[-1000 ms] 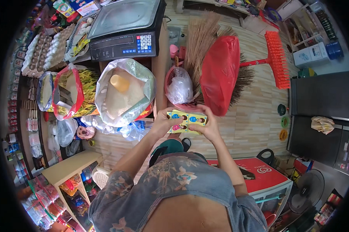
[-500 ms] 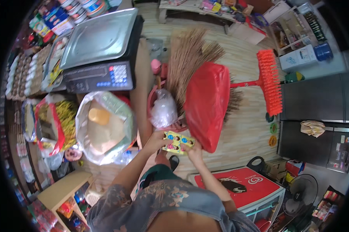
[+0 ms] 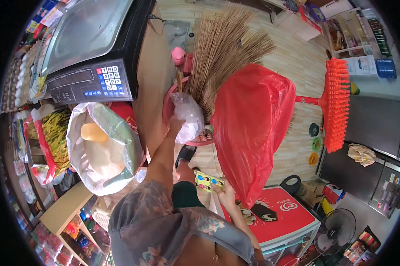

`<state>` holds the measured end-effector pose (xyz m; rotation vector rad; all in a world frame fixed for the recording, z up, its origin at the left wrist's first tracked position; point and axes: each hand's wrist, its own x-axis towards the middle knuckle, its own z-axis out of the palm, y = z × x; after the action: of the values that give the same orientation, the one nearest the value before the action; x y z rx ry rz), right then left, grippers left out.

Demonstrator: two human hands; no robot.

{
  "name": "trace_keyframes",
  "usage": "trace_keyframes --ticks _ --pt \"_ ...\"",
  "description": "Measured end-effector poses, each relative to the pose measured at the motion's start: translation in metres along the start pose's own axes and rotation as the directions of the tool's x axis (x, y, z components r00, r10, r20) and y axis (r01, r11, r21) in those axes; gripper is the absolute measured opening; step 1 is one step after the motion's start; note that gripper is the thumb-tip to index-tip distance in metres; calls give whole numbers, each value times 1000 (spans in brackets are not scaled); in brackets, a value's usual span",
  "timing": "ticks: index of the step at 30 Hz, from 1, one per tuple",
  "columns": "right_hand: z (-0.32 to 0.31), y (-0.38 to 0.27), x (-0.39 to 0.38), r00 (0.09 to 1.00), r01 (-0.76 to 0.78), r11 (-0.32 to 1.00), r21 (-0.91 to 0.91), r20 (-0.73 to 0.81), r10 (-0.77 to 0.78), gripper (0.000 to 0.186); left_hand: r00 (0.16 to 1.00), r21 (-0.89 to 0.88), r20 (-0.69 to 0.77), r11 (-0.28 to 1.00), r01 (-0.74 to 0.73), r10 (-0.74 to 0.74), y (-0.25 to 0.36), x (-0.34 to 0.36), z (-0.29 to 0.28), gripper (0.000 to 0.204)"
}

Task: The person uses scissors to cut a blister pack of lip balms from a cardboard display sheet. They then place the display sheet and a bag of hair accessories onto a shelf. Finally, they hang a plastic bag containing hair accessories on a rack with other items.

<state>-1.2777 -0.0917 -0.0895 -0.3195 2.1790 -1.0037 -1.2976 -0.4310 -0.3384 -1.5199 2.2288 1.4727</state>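
Note:
My left hand point(image 3: 177, 122) reaches to a translucent plastic bag point(image 3: 189, 111) sitting in a pink basin point(image 3: 198, 142); its fingers are partly hidden, and I cannot make out whether they grip it. Low in front of me, my right hand point(image 3: 224, 190) holds a yellow sheet of printed packets point(image 3: 205, 181) with blue and pink pictures. A large red plastic bag point(image 3: 251, 124) is just above that hand, over straw brooms point(image 3: 215, 53).
A black scale point(image 3: 91, 77) stands at upper left above an open sack point(image 3: 102, 162) with a yellow scoop. An orange brush point(image 3: 336, 102), a red-topped freezer point(image 3: 293, 213), a fan point(image 3: 334, 232) and a dark fridge point(image 3: 368, 177) are at right.
My left hand has let go of the yellow packets and moved up to the bag in the basin. My right hand keeps them, lower down. The view has tilted and leaned forward.

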Motion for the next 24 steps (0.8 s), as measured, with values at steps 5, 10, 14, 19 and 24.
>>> trace_keyframes --ticks 5,10,14,19,24 --pt "-1 7 -14 999 30 997 71 13 -31 27 974 36 -188 992 -122 127 96 -87 -47 28" --pt "-49 -94 -22 957 179 983 -48 240 -163 20 935 154 -140 940 -305 326 197 -205 -142 22" --pt "-89 -142 -43 886 263 884 387 267 -380 17 745 303 -129 741 -599 655 248 -284 -201 15" --pt "-186 -212 -69 640 753 576 317 -156 -752 22 446 357 -38 429 -830 894 293 -383 -260 13" --pt "-182 -232 -77 538 746 488 453 22 -843 28 180 226 101 154 -962 978 310 -435 -246 12"
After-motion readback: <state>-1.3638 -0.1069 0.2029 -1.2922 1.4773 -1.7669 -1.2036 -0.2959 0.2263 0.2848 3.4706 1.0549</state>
